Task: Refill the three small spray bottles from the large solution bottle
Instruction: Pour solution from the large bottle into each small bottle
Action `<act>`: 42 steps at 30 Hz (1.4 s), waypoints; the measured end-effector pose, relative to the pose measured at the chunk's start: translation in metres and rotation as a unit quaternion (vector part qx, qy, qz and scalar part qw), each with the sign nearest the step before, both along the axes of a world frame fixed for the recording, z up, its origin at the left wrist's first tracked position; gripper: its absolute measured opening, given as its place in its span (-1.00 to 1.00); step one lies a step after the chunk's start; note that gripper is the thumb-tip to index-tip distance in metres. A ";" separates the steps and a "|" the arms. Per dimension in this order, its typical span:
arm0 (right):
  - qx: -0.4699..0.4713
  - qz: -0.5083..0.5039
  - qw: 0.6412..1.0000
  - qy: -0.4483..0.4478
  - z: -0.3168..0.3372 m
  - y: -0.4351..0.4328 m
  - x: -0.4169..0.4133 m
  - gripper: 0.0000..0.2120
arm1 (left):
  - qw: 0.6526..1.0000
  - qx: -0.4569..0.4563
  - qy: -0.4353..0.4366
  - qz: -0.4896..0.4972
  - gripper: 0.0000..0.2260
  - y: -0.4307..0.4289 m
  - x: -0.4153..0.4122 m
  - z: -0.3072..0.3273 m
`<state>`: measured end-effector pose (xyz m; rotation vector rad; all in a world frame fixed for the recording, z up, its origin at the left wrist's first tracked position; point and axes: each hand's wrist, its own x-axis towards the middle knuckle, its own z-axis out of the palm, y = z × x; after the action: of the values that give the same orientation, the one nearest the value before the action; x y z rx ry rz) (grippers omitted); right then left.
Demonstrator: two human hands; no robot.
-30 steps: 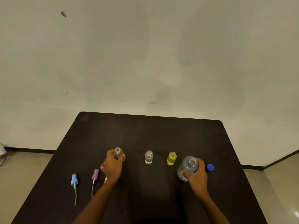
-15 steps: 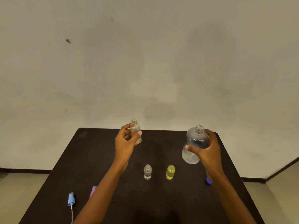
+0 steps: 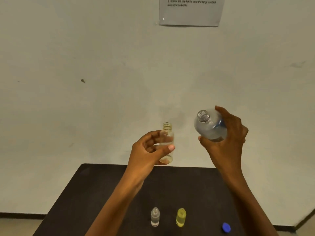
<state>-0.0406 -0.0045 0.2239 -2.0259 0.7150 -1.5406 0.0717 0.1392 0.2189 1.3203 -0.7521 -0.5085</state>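
Note:
My left hand [image 3: 148, 151] grips a small clear spray bottle [image 3: 166, 142], upright and uncapped, raised above the far edge of the dark table [image 3: 105, 184]. My right hand [image 3: 226, 138] holds the large solution bottle [image 3: 208, 126], open-necked and tilted with its mouth leaning left toward the small bottle; a gap separates the two. Down on the table stand a second clear small bottle [image 3: 155, 216] and a yellow small bottle [image 3: 181, 217], both without tops.
A blue cap [image 3: 226, 227] lies on the table at the lower right, beside my right forearm. A printed sheet [image 3: 190, 11] hangs on the wall above. The floor shows at both lower corners.
Both hands rose from the table, lifting the small bottle and the large bottle. The large bottle has tipped toward the left. The view tilted up, so the spray tops at the left dropped out of sight.

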 end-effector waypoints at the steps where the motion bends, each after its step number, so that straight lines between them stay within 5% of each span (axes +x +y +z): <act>1: -0.020 -0.001 1.000 0.000 0.005 0.002 0.001 -0.31 | 1.000 0.000 -0.003 -0.007 -0.65 0.001 -0.002 0.004; 13: -0.161 -0.016 0.987 0.014 0.029 0.013 0.005 -0.30 | 0.998 -0.008 -0.027 -0.054 -0.49 0.006 -0.010 0.024; 42: -0.248 -0.028 0.967 0.051 0.036 0.006 0.010 -0.30 | 0.998 -0.010 -0.050 -0.030 -0.66 0.005 -0.005 0.027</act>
<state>-0.0310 0.0017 0.2600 -2.4769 0.4544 -1.7936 0.0663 0.1441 0.2460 1.3154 -0.8798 -0.4827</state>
